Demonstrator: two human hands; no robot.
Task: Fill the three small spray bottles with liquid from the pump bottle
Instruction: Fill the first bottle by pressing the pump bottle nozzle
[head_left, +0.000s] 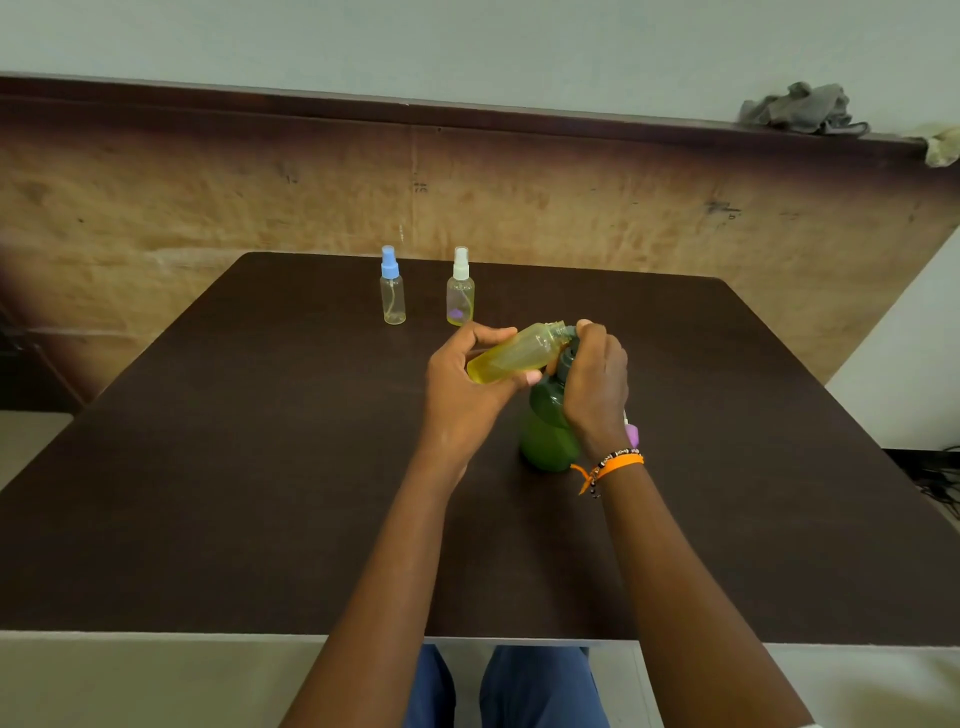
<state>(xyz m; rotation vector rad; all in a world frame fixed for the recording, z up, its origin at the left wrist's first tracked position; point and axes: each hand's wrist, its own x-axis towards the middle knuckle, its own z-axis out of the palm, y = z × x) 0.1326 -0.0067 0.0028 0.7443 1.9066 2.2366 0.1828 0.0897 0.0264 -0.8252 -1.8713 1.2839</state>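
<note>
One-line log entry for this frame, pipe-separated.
step: filling third bottle | left hand: holds uncapped spray bottle tilted, neck at pump | right hand: on green pump bottle head | blue-capped bottle, white-capped bottle: upright, far side

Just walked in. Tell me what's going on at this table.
A person is filling a small spray bottle from a green pump bottle. The left hand holds the uncapped spray bottle tilted, its mouth at the pump's spout; it is partly full of yellow liquid. The right hand is on the pump head. Two capped bottles stand at the table's far side: the blue-capped one looks nearly empty, the white-capped one holds a little liquid.
</note>
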